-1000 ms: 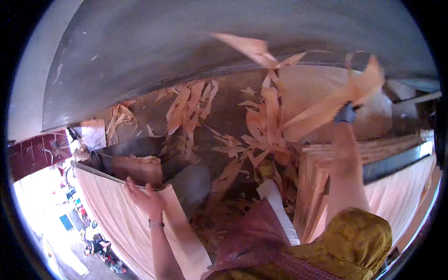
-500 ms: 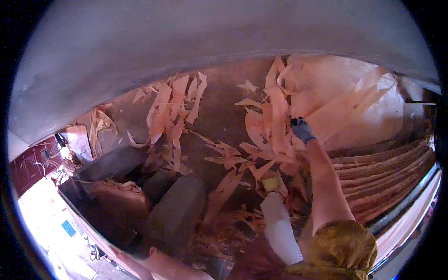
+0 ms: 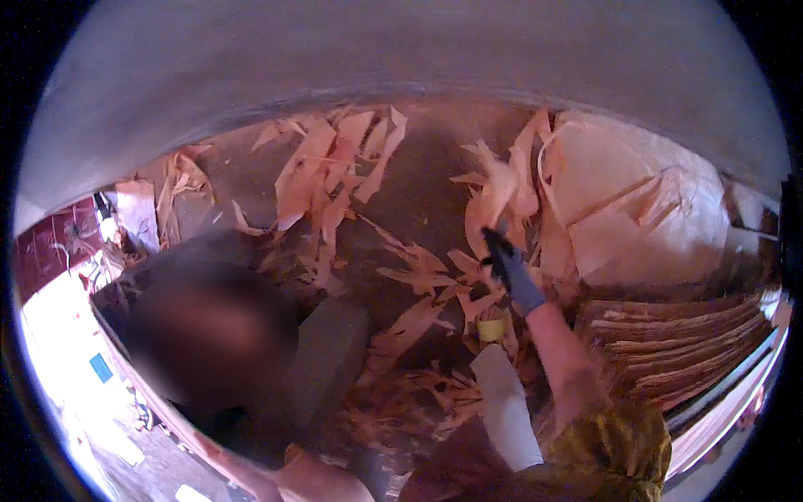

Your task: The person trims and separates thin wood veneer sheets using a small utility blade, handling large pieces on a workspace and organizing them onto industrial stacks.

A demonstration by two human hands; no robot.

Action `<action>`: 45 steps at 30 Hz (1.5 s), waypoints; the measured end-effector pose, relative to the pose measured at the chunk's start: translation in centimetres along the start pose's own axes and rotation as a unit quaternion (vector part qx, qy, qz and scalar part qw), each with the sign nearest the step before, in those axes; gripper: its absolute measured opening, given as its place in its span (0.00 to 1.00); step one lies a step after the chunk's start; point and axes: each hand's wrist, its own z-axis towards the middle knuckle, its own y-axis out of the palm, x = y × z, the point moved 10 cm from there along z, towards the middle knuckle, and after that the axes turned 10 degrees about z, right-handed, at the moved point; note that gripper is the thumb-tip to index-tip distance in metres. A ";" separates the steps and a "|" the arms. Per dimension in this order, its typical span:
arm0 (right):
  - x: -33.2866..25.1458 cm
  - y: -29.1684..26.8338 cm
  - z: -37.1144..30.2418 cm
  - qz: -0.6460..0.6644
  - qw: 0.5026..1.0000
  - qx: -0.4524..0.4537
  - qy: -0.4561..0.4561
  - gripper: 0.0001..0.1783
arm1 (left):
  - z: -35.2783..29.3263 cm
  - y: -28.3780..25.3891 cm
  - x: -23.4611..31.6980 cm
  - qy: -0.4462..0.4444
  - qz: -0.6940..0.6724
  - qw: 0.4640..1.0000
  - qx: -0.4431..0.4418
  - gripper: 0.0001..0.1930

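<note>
Above the littered floor (image 3: 418, 192), the right hand (image 3: 512, 269), in a dark glove, was clamped on a pale strip of wood veneer (image 3: 493, 188) lifted out of the scattered scraps. The left hand was out of sight. A stack of veneer sheets (image 3: 677, 343) lay just right of the raised arm, a grey block (image 3: 326, 360) to its left.

From my remote seat, I took this for a wood veneer workshop. Thin pale veneer strips (image 3: 335, 167) lay scattered in heaps across a dusty dark floor (image 3: 418, 192), broad veneer sheets (image 3: 619, 201) were piled at the right, and a neat stack of layered sheets (image 3: 686, 335) sat beside them. A bare grey wall (image 3: 401, 50) curved behind everything.
</note>
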 end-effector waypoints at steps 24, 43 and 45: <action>-29.1 72.7 -38.9 -0.116 0.872 -0.474 0.036 0.23 | 15.8 -10.9 18.1 0.160 -0.440 0.884 0.004 0.45; -20.4 91.0 -29.6 -0.466 0.612 -0.639 -0.014 0.30 | 30.9 -23.8 12.2 -0.065 -0.787 0.611 0.048 0.18; -20.6 92.0 -29.6 -0.516 0.596 -0.614 0.034 0.29 | 30.7 -24.1 7.1 -0.134 -0.738 0.656 0.080 0.18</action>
